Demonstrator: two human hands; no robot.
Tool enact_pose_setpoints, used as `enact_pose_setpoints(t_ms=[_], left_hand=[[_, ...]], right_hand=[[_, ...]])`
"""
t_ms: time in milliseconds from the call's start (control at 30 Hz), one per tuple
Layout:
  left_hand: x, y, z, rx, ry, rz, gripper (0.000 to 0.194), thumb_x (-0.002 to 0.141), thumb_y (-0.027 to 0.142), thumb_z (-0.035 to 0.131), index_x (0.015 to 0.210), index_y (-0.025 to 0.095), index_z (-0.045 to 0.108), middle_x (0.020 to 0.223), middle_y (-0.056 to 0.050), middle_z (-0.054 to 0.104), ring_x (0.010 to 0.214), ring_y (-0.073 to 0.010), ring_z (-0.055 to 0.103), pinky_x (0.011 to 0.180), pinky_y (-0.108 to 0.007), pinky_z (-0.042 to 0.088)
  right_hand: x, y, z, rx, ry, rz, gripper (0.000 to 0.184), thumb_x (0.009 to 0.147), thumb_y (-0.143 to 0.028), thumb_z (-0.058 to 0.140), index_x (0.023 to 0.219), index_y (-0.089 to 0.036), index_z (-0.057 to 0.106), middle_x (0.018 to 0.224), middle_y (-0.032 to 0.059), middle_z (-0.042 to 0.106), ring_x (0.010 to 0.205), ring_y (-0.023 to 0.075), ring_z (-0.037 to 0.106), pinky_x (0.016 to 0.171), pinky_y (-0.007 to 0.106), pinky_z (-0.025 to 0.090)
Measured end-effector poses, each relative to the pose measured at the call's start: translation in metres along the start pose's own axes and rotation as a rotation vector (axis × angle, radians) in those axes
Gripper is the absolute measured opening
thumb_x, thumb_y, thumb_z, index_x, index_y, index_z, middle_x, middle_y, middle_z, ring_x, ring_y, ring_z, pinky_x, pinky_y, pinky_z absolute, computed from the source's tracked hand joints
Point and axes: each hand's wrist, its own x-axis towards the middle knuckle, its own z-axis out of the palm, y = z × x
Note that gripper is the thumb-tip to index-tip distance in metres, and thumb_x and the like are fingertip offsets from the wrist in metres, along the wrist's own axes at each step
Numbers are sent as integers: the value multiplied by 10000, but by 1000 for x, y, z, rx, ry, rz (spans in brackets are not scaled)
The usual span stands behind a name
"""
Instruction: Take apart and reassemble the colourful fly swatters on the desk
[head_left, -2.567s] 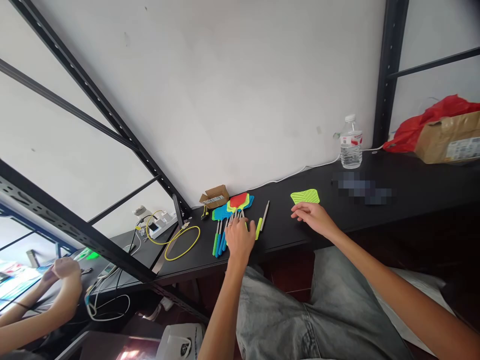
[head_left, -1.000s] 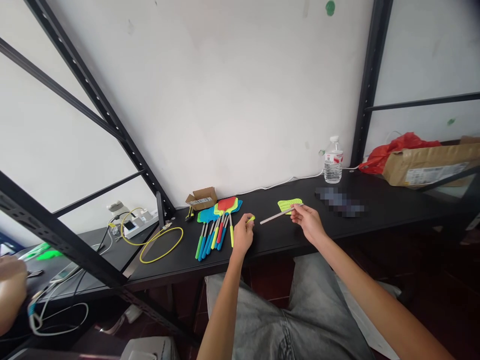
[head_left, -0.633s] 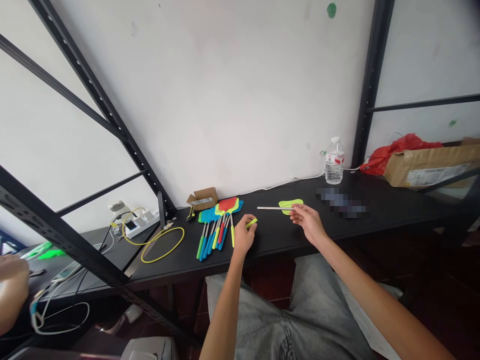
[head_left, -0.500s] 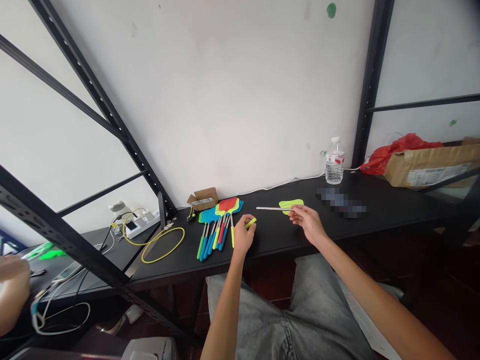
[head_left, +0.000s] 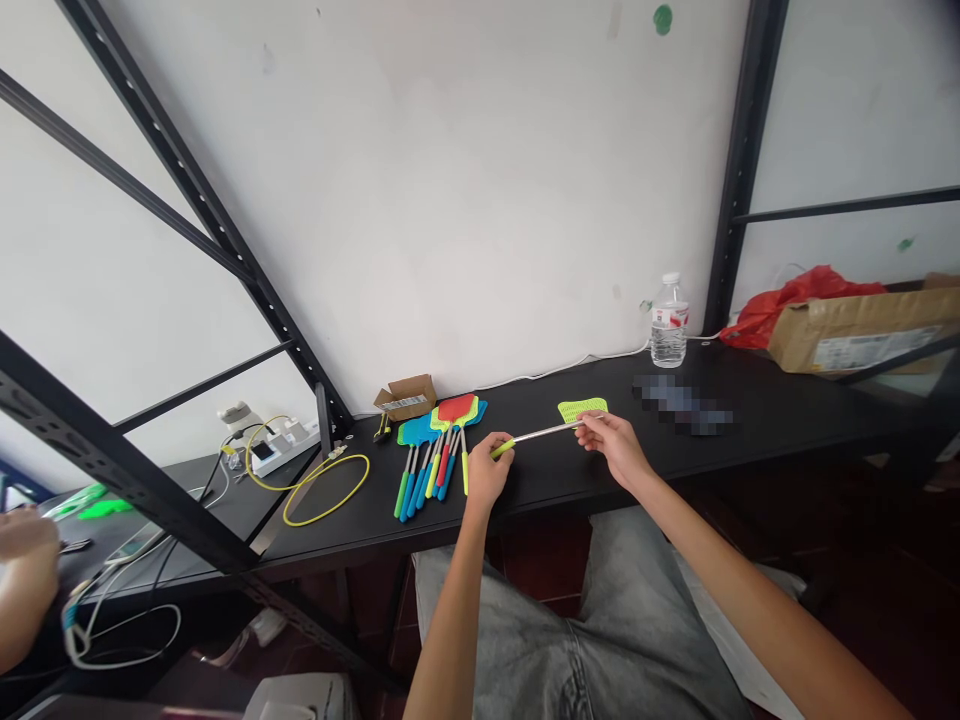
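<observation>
My left hand point(head_left: 487, 472) is closed around a short yellow-green handle grip point(head_left: 502, 447) just above the black shelf point(head_left: 750, 425). My right hand point(head_left: 613, 445) pinches one end of a thin silver rod point(head_left: 541, 433). The rod's other end meets the tip of the grip. A loose yellow-green mesh swatter head point(head_left: 582, 408) lies flat just behind my right hand. To the left of my left hand lies a fanned bundle of assembled fly swatters point(head_left: 439, 440) with blue, green, red and yellow handles.
A small cardboard box point(head_left: 406, 396), a yellow cable loop point(head_left: 324, 488) and a white power strip point(head_left: 270, 448) lie to the left. A water bottle point(head_left: 667, 321), red bag point(head_left: 795, 296) and brown parcel point(head_left: 855, 328) stand at the right. Another person's hand point(head_left: 26, 575) shows at far left.
My right hand swung the silver rod from level and apart to slanting down, so its free end now meets the grip in my left hand. The left hand barely moved.
</observation>
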Motion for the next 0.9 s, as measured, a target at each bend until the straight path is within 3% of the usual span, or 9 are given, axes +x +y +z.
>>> enact_pose_setpoints(t_ms=[133,333,600,900], left_hand=[[0,-2,1,22,-31,7,199,800,207,554,953,212,681,777,11,663,657,-126,560,598,-221,401],[0,-3,1,63,-29,20,247,800,200,577,994,234,726,990,-10,726,817,-157,648,717,-246,479],[-1,-1,1,83,-50,53,228,803,208,615,992,240,739,989,-19,730,898,-175,667,834,-285,512],[-2,-3,4,53,-93,126,225,815,311,670,1020,244,734,971,-31,721,881,-179,673,823,-290,532]], right_hand=[[0,1,-1,15,8,-10,301,740,-427,763,855,-155,707,698,44,667,602,124,589,541,228,440],[-1,0,1,11,20,-20,309,739,-439,767,838,-153,702,683,36,651,592,122,577,535,229,431],[-1,1,2,-105,26,-54,335,738,-481,761,781,-154,700,666,43,644,598,132,568,551,245,430],[-8,1,8,-417,-235,-86,376,812,-516,668,916,-158,719,746,70,702,646,148,588,598,259,448]])
